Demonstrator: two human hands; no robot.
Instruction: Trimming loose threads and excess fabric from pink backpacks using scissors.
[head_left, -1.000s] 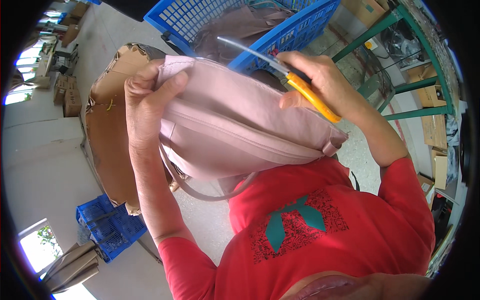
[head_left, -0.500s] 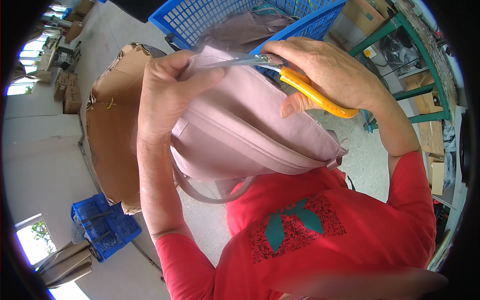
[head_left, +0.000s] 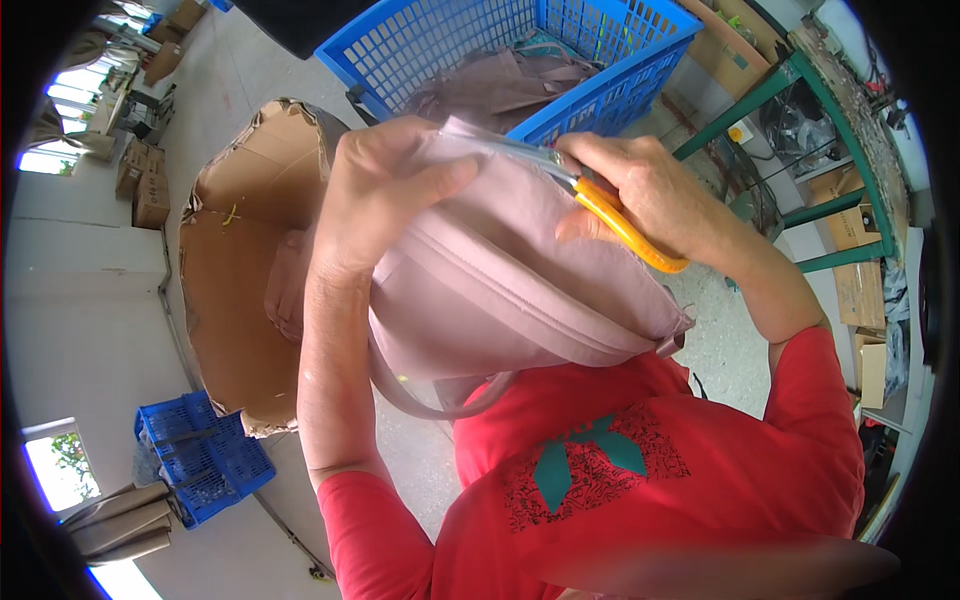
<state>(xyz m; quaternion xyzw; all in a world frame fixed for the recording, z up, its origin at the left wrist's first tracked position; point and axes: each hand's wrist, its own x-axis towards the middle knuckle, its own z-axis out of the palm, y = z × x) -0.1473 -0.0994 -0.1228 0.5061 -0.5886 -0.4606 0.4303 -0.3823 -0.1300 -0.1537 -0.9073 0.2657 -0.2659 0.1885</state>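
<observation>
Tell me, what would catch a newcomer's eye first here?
A pale pink bag fills the centre, gripped at its top by the left hand. The right hand holds yellow-handled scissors against the bag's upper edge. Behind stand a blue crate and an open cardboard box.

Count's easy: two blue crates (head_left: 600,90) (head_left: 200,465), one cardboard box (head_left: 240,300), one pink bag (head_left: 510,290), one pair of scissors (head_left: 600,205).

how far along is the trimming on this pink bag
Looks done: similar bags lie in the blue crate. In hand: left hand grips the pink bag; right hand holds yellow-handled scissors at its top edge. What is left cannot be told.
</observation>
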